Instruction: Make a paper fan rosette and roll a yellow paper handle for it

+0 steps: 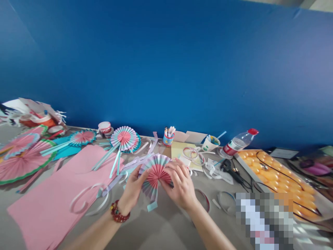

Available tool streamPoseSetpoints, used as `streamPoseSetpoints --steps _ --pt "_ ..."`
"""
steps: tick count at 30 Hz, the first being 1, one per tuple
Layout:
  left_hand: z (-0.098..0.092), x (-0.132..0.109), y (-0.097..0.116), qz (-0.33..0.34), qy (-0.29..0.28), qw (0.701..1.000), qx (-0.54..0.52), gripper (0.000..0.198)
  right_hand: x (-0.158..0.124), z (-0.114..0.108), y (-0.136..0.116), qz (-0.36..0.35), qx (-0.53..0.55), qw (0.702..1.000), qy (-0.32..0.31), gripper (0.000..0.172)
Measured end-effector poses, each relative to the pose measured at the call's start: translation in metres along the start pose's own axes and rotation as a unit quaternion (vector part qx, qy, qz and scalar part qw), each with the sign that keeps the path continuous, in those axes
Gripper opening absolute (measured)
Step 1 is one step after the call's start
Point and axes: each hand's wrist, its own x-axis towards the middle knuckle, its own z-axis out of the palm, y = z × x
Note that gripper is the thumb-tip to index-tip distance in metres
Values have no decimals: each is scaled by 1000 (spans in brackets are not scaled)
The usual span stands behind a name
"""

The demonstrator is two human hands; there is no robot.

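Between my two hands is a pleated paper fan [158, 170], pink at its centre with a pale lilac and mint border, spread almost into a full circle. My left hand [134, 189] pinches its left side between thumb and fingers, with a red bead bracelet on the wrist. At the fan's right side, my right hand [180, 182] is closed on the folds, thumb near the centre. A small mint paper tab [152, 206] shows below the fan's lower edge. Finished-looking round fans with strip handles, such as a pink and mint fan [123, 139], lie just beyond my left hand.
Pink paper sheets [52, 194] and larger fans [23, 156] cover the left. Along the blue wall stand a pen cup [168, 139], a paper cup [210, 143] and a plastic bottle [238, 144]. A glue gun [231, 170] and a box of orange balls [286, 184] sit right.
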Motion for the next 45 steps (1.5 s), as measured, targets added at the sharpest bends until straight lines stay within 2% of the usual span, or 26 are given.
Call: streamPoseSetpoints --steps 6,11,14,19,26,31,38,42,45 --pt "3 -1 0 -12 19 999 -29 34 -2 -2 -5 -5 -13 1000 11 15" --pt "6 -4 -2 -29 34 998 -47 39 -5 3 -4 -7 -25 1000 -10 7" --pt "8 -7 -6 -30 31 996 -73 37 -8 7 -2 -12 -29 999 -7 9" --pt "12 -11 -11 -46 55 992 -102 38 -11 8 -4 -1 -25 1000 17 12" --pt "10 -9 -10 -33 67 994 -79 36 -7 6 -4 9 -2 1000 -13 11" --pt "7 -7 -10 -20 55 997 -50 36 -4 7 -5 16 -10 1000 -14 11" --pt "11 -9 -15 8 41 997 -60 37 -2 8 -8 34 -13 999 0 9" --pt "12 -9 -7 9 15 998 -56 33 1 5 -10 44 -21 999 2 10" --pt "8 -5 2 -28 -4 997 -71 30 5 1 -8 15 -21 999 -21 12"
